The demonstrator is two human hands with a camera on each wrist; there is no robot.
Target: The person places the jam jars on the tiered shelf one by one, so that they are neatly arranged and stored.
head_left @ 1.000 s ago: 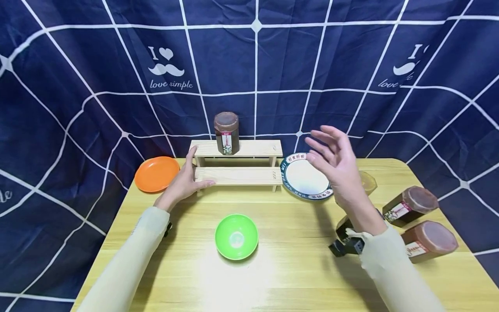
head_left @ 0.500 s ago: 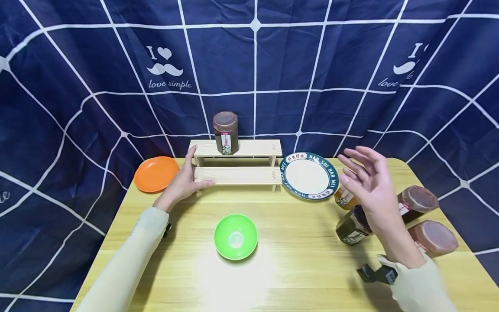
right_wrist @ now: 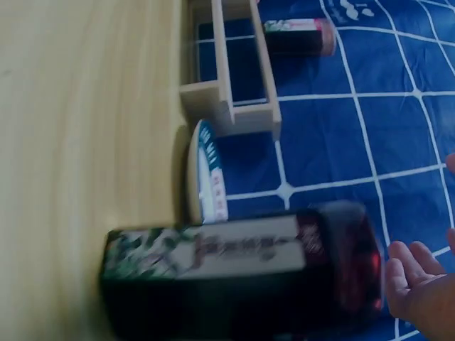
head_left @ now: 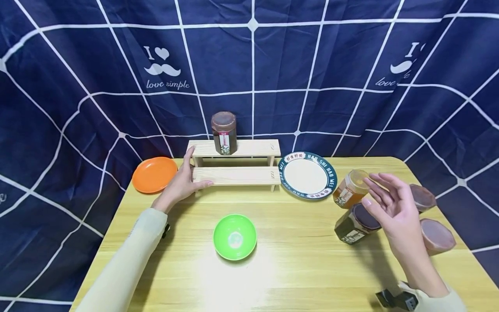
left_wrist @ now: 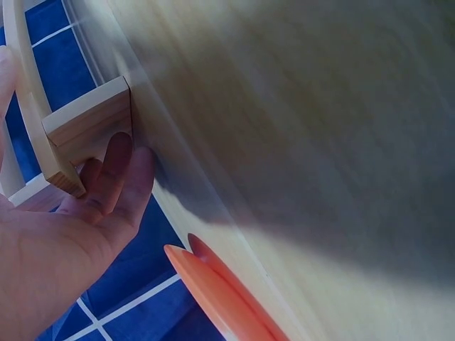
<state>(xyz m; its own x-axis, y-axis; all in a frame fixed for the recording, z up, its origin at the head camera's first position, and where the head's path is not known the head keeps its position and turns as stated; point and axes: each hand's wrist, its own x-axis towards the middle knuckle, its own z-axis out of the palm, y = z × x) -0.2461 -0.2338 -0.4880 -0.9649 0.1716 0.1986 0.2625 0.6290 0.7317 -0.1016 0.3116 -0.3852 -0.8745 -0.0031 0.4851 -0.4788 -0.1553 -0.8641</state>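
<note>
My left hand [head_left: 181, 184] grips the left end of a two-step pale wooden shelf [head_left: 241, 174], with the thumb over the lower step. Fingers [left_wrist: 121, 177] curl at the shelf's end in the left wrist view. A dark jar with a brown lid [head_left: 224, 134] stands on the upper step. My right hand [head_left: 397, 212] holds nothing, its fingers loosely bent above the jars at the right. Nearest it are a dark-lidded jar [head_left: 352, 226] and an amber jar [head_left: 348, 190]. Two brown-lidded jars [head_left: 437, 236] are partly hidden behind the hand. In the right wrist view, one dark jar [right_wrist: 242, 284] looms close.
A green bowl [head_left: 235, 237] sits mid-table in front of the shelf. An orange plate [head_left: 154, 174] lies left of the shelf, and a white plate with a teal rim [head_left: 308, 175] lies right of it. Blue checked cloth [head_left: 280, 52] hangs behind the table.
My right hand has moved right and toward me, from near the teal-rimmed plate to above the jars, uncovering the amber and dark-lidded jars. The left hand keeps its hold on the shelf.
</note>
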